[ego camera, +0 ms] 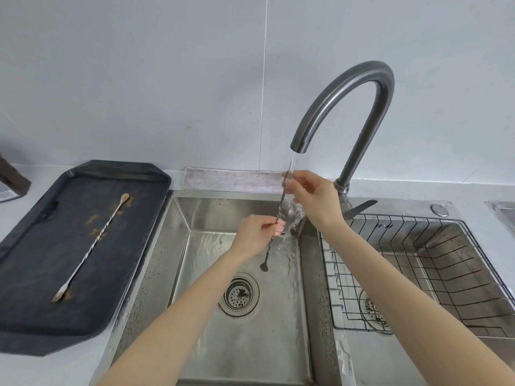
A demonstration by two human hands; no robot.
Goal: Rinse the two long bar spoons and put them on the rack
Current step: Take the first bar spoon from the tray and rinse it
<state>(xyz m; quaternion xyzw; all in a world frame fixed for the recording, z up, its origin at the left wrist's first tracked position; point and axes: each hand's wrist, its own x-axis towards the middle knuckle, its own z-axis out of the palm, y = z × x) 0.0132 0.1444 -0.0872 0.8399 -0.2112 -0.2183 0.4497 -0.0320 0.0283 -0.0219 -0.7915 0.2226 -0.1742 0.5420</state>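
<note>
One long bar spoon (281, 203) hangs nearly upright under the running faucet (359, 107), bowl end down over the left sink basin. My right hand (312, 199) pinches its upper end just below the spout. My left hand (259, 232) grips the twisted shaft lower down, where water splashes. The second bar spoon (92, 247) lies diagonally on the black tray (33, 316) at the left, fork end toward me, among brown stains. The wire rack (418, 263) sits in the right basin with nothing in it.
The left sink basin (156, 274) has a round drain strainer at its bottom. A grey cloth (231, 179) lies along the back of the counter. The faucet lever (359, 207) points right. A dark brown package (12, 179) stands at the far left.
</note>
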